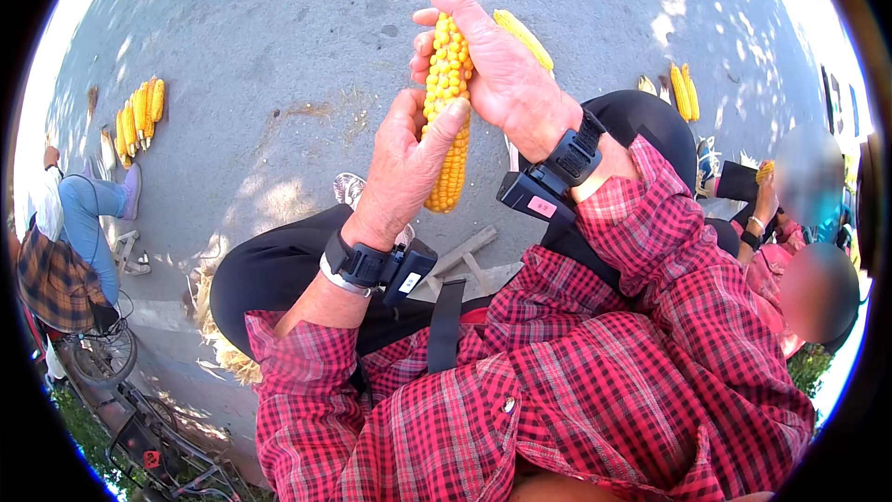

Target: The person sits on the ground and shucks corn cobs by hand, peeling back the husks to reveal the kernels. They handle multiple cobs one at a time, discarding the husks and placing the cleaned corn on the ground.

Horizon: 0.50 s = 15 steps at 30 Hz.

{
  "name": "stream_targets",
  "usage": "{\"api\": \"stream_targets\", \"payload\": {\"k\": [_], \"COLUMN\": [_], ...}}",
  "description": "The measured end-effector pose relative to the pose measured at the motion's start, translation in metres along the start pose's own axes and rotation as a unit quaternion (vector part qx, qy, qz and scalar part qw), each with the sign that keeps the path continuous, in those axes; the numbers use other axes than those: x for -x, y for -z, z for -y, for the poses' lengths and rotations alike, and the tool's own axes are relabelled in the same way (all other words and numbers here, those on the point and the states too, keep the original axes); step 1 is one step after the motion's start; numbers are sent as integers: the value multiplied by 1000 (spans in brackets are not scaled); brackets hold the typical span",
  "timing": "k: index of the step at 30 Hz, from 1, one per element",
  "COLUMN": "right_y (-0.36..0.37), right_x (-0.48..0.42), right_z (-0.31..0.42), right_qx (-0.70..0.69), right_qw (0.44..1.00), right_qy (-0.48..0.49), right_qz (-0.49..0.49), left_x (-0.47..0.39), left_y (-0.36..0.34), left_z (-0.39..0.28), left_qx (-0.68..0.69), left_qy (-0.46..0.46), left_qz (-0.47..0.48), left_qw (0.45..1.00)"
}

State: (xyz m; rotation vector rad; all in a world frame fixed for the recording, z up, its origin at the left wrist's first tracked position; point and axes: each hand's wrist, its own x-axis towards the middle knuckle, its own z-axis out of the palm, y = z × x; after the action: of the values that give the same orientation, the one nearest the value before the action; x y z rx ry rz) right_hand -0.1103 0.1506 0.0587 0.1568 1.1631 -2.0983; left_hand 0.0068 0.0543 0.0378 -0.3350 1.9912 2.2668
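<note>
A yellow corn cob (pixel 449 73) without its husk is held up between my two hands, its length running away from me. My left hand (pixel 414 153) grips the near half, thumb laid across the kernels. Around the far end curls my right hand (pixel 498 63), its thumb raised off the cob and its fingers behind it. Kernels on the far half look loose and uneven; those on the near end sit in tight rows. Just beyond my right hand another corn cob (pixel 526 40) is partly hidden by it.
Several husked cobs (pixel 143 111) lie on the pavement (pixel 313 28) at left, near a seated person's leg (pixel 94 199). More cobs (pixel 684 92) lie at right, by other people. Dry husks (pixel 223 335) lie beside my left knee. A bicycle (pixel 104 355) stands lower left.
</note>
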Motion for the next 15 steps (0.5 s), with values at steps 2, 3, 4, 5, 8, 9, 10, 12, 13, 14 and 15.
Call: {"api": "stream_targets", "payload": {"k": [2,3,4,5,8,9,10,12,13,14,15], "right_y": [8,8,7,6,11,10,9,6,4,1,1], "right_x": [-6,-6,-5,-5,-7,-6,-5,-2,0,0,-2], "right_z": [-5,-5,-6,-6,-8,-8,-8,-7,-8,-9,-11], "right_qx": [-15,-21,-27,-33,-66,-63,-61,-56,-54,-52,-55], "right_qw": [999,999,998,998,996,997,997,997,998,998,998], "right_qy": [-22,-31,-40,-49,-46,-42,-38,-30,-25,-20,-17], "right_qz": [22,27,33,39,33,33,32,31,31,30,35], "left_x": [1,0,0,1,-1,-1,-2,-5,-5,-4,-4], "left_y": [-7,-8,-8,-8,-5,-3,-1,-2,-1,2,3], "left_z": [4,5,5,4,-1,-2,0,8,9,9,13], "left_qx": [18,27,6,-16,-13,-1,13,44,55,66,80], "left_qy": [-40,-59,-60,-61,-24,-5,-16,-38,-29,-19,-8], "left_qz": [-26,-40,-49,-57,-48,-41,-50,-62,-59,-55,-49], "left_qw": [999,997,997,996,998,999,999,996,996,996,996]}}
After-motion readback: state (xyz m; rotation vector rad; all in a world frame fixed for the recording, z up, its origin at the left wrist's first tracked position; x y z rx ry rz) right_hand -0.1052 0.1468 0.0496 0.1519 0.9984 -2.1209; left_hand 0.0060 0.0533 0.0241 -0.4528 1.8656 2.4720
